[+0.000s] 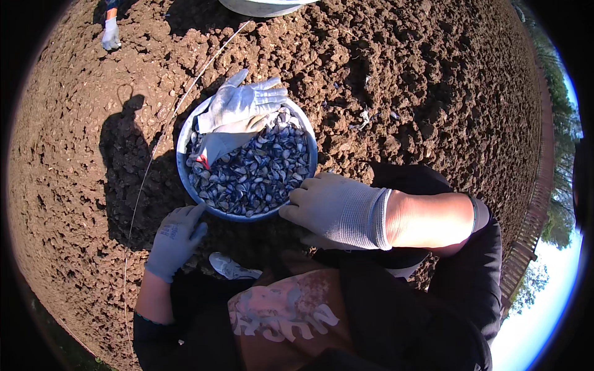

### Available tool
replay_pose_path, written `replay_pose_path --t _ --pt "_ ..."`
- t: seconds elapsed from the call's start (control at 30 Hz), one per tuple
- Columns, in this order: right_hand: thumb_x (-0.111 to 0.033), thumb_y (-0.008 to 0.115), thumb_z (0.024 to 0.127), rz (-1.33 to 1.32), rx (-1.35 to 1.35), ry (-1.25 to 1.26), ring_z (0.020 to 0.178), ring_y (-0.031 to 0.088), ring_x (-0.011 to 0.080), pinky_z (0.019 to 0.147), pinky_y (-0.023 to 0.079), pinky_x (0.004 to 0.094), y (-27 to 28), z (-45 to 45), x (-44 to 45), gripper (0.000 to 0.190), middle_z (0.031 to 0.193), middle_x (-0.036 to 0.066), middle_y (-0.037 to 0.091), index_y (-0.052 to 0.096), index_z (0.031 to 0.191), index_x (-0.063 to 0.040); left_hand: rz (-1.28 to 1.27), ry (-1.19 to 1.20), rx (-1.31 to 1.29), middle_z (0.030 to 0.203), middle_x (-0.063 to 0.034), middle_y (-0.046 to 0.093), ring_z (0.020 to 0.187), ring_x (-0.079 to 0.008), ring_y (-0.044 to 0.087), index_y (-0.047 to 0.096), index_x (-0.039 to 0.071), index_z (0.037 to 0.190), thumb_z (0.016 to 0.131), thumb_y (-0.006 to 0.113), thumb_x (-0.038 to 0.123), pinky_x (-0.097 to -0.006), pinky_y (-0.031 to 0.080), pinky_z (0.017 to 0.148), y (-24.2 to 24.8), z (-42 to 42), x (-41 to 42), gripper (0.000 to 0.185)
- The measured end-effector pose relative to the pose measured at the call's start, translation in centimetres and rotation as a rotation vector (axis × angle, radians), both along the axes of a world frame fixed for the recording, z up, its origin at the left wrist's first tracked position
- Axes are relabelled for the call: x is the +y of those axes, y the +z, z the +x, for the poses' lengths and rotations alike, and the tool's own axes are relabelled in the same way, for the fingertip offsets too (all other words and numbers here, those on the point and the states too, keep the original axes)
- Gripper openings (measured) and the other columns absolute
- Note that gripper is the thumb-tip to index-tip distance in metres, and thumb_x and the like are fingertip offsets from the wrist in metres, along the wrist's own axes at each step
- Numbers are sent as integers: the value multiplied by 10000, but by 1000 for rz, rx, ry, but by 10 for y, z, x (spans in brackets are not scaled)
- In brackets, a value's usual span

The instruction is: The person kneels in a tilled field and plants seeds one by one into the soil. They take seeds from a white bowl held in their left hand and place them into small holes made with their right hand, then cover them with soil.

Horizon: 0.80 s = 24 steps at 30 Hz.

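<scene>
A round bucket [181, 172] stands on the soil in front of me. It is filled with small clove-shaped pieces [260, 171], which look like garlic cloves. A pair of pale work gloves [241, 104] lies on top of them, at the bucket's far left side. My left hand [174, 239], in a grey glove, is at the near left rim, its fingertips close to the edge and its thumb apart. At the near right rim is my right hand [332, 208], also gloved. Its fingertips meet the rim, but whether they grip it is hidden.
Rough, clumped soil [371, 92] surrounds the bucket. A thin string [153, 157] runs along the ground to its left. Another pale container [267, 8] stands at the top edge. Another person's gloved hand [111, 35] reaches the soil at upper left. A fence [533, 208] borders the right.
</scene>
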State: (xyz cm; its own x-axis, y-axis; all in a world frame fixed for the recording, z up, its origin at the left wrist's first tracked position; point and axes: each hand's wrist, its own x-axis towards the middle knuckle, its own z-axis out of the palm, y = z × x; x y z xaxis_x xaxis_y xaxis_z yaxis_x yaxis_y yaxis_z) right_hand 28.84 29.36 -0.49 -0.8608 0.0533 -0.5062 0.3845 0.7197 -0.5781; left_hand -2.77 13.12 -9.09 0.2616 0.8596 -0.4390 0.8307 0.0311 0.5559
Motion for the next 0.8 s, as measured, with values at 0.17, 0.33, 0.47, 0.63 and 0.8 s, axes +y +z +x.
replay_pose_path --t 0.17,0.33,0.47,0.63,0.8 --pt "-322 763 859 -34 -86 -70 1065 639 296 927 518 421 -5 10 8 513 1106 123 648 610 1256 -37 -104 56 -20 1223 -200 658 1132 -388 610 578 15 1366 941 644 195 -475 477 993 -9 -2 6 466" --pt "-322 777 837 -6 -95 -163 1101 620 276 952 503 407 0 15 13 541 1113 107 644 612 1267 -38 -166 13 -1 1229 -206 657 1133 -394 611 581 13 1362 939 652 190 -476 482 982 -17 -3 5 464" --pt "-300 748 851 -39 -161 -176 1099 620 273 961 495 401 14 13 13 502 1132 103 646 623 1262 -42 -158 0 95 1239 -205 647 1136 -397 607 567 13 1380 940 658 200 -486 477 986 -9 -2 10 487" --pt "-228 684 856 -154 -77 -248 1048 625 281 958 498 414 35 7 0 411 1062 110 641 641 1213 -30 -135 -29 82 1268 -191 629 1175 -381 586 547 23 1409 948 657 220 -491 470 990 21 39 32 512" --pt "-189 677 833 -131 9 -377 934 656 278 877 501 400 51 7 -25 293 950 96 660 693 1077 -29 -235 -69 -66 1214 -193 661 1140 -379 614 573 29 1369 955 641 252 -486 487 968 12 89 34 476"
